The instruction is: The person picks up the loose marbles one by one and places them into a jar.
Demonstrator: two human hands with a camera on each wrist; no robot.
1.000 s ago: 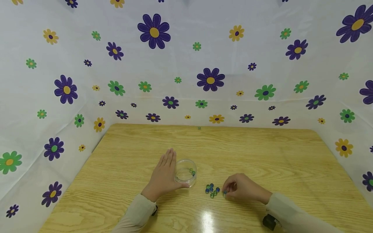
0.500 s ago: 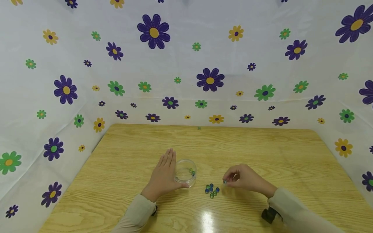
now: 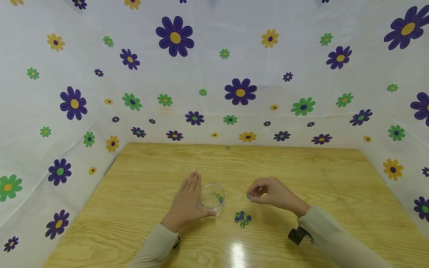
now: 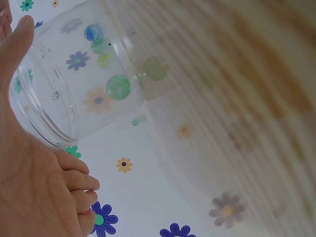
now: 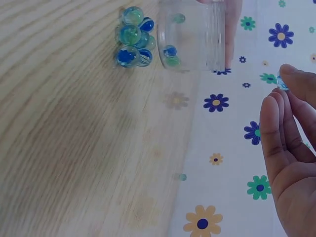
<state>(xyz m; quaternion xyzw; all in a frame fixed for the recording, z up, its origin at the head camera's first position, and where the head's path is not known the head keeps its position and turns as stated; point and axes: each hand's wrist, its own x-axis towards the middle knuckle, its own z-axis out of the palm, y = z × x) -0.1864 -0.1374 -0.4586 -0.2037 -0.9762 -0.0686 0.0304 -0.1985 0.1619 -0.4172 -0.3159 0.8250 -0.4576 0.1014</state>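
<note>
White flower-printed cloth backdrop (image 3: 201, 70) | yellowish wood-grain surface (image 3: 318, 169) | your left hand (image 3: 187, 203) straight-fingered, your right hand (image 3: 276, 193) pinching | round clear jar (image 3: 211, 201) touching your left, green-and-blue marbles (image 3: 221, 198) inside | loose glass marble cluster (image 3: 241, 218) nearby | bluish glass marble (image 3: 249, 196) pinched above the surface

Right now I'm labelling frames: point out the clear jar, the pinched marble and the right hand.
Clear jar (image 5: 197, 37), right wrist view: side wall.
Pinched marble (image 3: 249, 196), head view: exposed side.
Right hand (image 3: 279, 194), head view: back.

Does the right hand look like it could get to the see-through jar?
Probably yes. The right hand pinches a marble, nothing shows between it and the jar, and the left hand leaves the right side free.
</note>
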